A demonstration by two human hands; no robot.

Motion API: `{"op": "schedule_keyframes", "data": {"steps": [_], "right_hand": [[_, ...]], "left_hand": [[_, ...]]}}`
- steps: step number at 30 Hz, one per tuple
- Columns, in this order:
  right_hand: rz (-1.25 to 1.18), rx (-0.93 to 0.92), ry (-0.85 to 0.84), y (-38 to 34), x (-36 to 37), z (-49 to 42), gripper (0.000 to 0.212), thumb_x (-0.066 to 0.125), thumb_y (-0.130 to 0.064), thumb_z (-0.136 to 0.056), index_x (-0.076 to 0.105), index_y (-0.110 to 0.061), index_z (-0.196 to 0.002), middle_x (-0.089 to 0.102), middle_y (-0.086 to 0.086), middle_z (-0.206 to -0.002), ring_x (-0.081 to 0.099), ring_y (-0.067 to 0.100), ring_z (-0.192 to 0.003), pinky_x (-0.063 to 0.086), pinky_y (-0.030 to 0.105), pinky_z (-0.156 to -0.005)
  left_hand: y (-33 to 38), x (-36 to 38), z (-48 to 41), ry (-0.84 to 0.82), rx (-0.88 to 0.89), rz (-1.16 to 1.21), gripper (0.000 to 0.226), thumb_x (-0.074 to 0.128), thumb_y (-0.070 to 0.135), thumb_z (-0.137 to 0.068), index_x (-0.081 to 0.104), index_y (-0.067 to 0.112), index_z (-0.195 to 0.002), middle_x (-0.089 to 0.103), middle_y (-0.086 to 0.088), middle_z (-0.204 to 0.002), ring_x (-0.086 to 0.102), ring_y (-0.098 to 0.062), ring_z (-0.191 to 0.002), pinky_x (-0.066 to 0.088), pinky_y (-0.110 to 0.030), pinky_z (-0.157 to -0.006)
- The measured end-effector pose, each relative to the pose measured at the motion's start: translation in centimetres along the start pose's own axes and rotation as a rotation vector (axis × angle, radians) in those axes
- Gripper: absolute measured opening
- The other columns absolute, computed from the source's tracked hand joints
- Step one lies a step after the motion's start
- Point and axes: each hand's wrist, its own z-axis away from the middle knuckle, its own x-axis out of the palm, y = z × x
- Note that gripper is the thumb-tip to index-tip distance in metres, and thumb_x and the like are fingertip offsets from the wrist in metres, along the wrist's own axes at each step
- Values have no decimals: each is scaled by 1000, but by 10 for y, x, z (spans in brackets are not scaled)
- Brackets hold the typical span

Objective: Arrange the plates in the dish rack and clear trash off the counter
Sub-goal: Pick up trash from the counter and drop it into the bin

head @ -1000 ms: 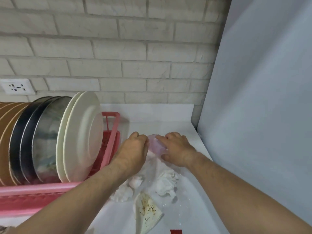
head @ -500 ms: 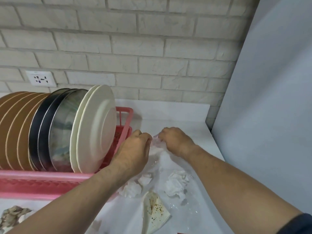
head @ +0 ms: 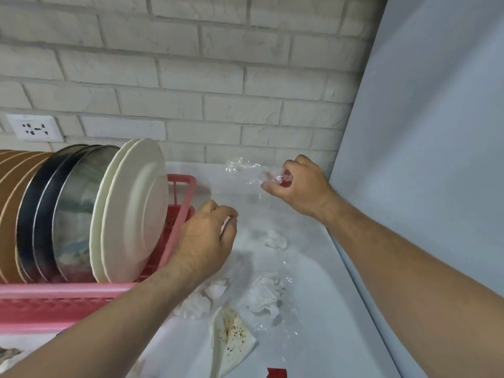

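A pink dish rack [head: 180, 192] on the left holds upright plates: two cream plates [head: 136, 208], steel and black ones [head: 71, 214], and brown ones [head: 11, 203]. A clear plastic bag [head: 245, 173] lies spread over the white counter [head: 327, 309]. My right hand [head: 297, 184] grips its far edge, raised near the wall. My left hand [head: 207, 238] pinches the bag's near-left edge beside the rack. Inside or under the bag lie crumpled white tissues [head: 264, 294] and a stained folded paper [head: 231, 339].
A grey panel [head: 436, 159] walls off the right side of the counter. White brick wall behind, with a socket [head: 34, 128] at left. More crumpled trash [head: 8, 356] lies at the bottom left; a red scrap [head: 276, 372] sits at the bottom edge.
My hands have parted: the right hand has lifted back and right with the bag's edge, the left stays by the rack. The view has shifted left and down.
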Motion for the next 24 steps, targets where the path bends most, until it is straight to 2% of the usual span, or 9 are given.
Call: {"op": "schedule_keyframes", "data": {"steps": [2,4,10,13,14,17,20,22,24], "right_hand": [[26,59,16,5,-4,11,45,71,-38,-81,36,-21,-58,38,-5,-72,42,17,-65,26,27,-55],[43,106,71,14,-4,22,42,62,-13,-83,30,-20,-56,34,-4,-69,40,23,-68,21,28,-57],[91,233,29,41,-11,55,28,38,6,-79,37,-22,-78,46,-2,-86,48,28,-77,39,35,-62],[169,201,-22,46,-21,67,56,41,6,-81,48,-33,-120,47,-7,-98,50,23,-85,41,30,-70],[215,181,-21,48,-23,69,56,44,4,-83,51,-32,-125,46,-6,-99,51,23,-87,40,28,-72],[296,133,24,46,-29,71,38,49,2,-84,63,-16,-115,50,6,-101,54,28,-92,45,33,-75],[260,114,75,40,-32,71,35,50,-3,-85,63,-14,-115,46,4,-99,52,28,-96,44,32,-75],[212,93,76,36,-30,74,33,53,-17,-88,59,-18,-121,39,-1,-97,49,26,-99,42,30,-76],[166,117,15,35,-23,82,48,62,-44,-84,50,-27,-127,37,-5,-100,48,20,-99,44,30,-81]], "left_hand": [[-1,10,-4,-116,-28,-52,26,49,31,-96,61,22,-117,46,8,-96,55,-13,-84,42,-25,-73],[-2,22,-8,-229,-66,-120,29,46,36,-96,58,23,-119,47,5,-105,56,-15,-87,45,-28,-75],[0,58,-20,-421,-90,-189,35,40,38,-98,49,26,-130,47,0,-122,58,-23,-101,45,-31,-81],[6,78,-27,-531,-48,-238,43,38,41,-98,37,31,-139,42,-5,-128,54,-29,-108,47,-39,-87],[7,85,-31,-569,-31,-268,47,39,44,-97,32,32,-142,41,-6,-130,52,-31,-111,47,-39,-87],[15,104,-44,-645,-37,-320,59,44,52,-93,24,32,-145,38,-10,-134,49,-34,-116,45,-41,-87],[21,121,-53,-688,-83,-367,62,48,56,-90,30,27,-142,38,-11,-133,47,-35,-117,44,-41,-86],[17,133,-55,-696,-130,-366,56,49,56,-88,44,24,-133,41,-9,-127,48,-33,-115,43,-39,-84],[12,142,-52,-673,-156,-340,47,47,52,-89,51,20,-123,44,-7,-121,49,-30,-111,44,-37,-81]]}}
